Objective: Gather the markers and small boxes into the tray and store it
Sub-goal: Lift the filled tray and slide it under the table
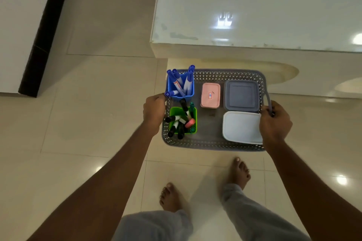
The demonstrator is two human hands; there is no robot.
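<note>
I hold a grey perforated tray (213, 146) in the air above the tiled floor. My left hand (154, 111) grips its left rim and my right hand (274, 123) grips the handle on its right side. Inside stand a blue cup (189, 92) of blue markers at the far left and a green cup (174, 110) of black and mixed markers at the near left. A pink box (210, 95), a grey-lidded box (241, 95) and a white-lidded box (242, 127) lie to their right.
A white glossy table (254, 6) stands just beyond the tray, its corner near the tray's far edge. A white wall with a dark strip (45, 31) is at the left. My bare feet are on the floor tiles below the tray.
</note>
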